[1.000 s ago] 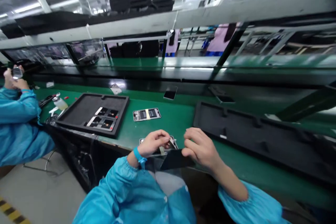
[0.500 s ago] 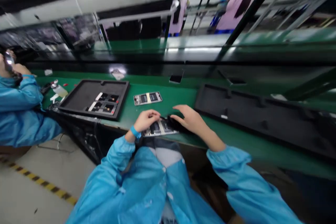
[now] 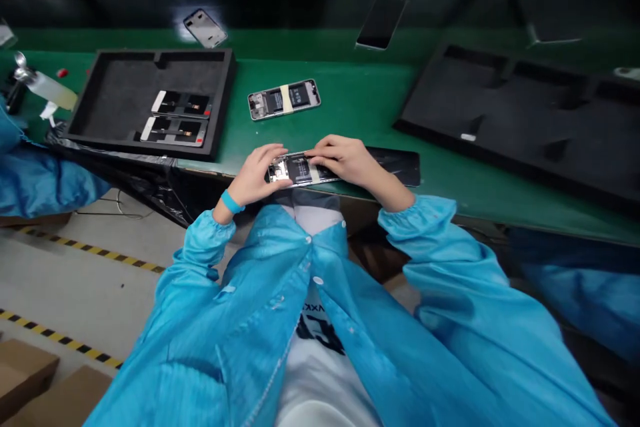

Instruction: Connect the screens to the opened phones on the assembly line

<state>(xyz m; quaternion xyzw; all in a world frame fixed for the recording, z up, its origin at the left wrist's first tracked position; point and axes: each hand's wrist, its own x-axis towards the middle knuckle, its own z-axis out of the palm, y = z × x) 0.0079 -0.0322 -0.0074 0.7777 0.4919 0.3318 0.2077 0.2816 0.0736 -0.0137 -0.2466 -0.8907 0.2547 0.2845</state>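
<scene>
At the bench's front edge lies an opened phone (image 3: 301,171), its battery and inner parts facing up. My left hand (image 3: 256,173) grips the phone's left end, thumb on the near edge and fingers on the far edge. Over the middle of the phone, my right hand (image 3: 347,159) has its thumb and fingertips pinched together near the battery; whatever is between them is hidden. A black glossy screen panel (image 3: 404,165) lies flat at the right, partly behind my right hand. Farther back rests a second opened phone (image 3: 284,100) with a pale tape strip across it.
On the left, a black foam tray (image 3: 226,103) holds two phone screen assemblies (image 3: 175,131). Another large black tray (image 3: 430,123) occupies the right. A spray bottle (image 3: 55,90) stands beside a co-worker's blue sleeve (image 3: 45,180). Along the back are a phone housing (image 3: 205,29) and a dark panel (image 3: 383,21).
My view has tilted downward. My left hand went from pinching at the phone's far edge to gripping its left end. My right hand's spread fingers have closed over the phone's middle.
</scene>
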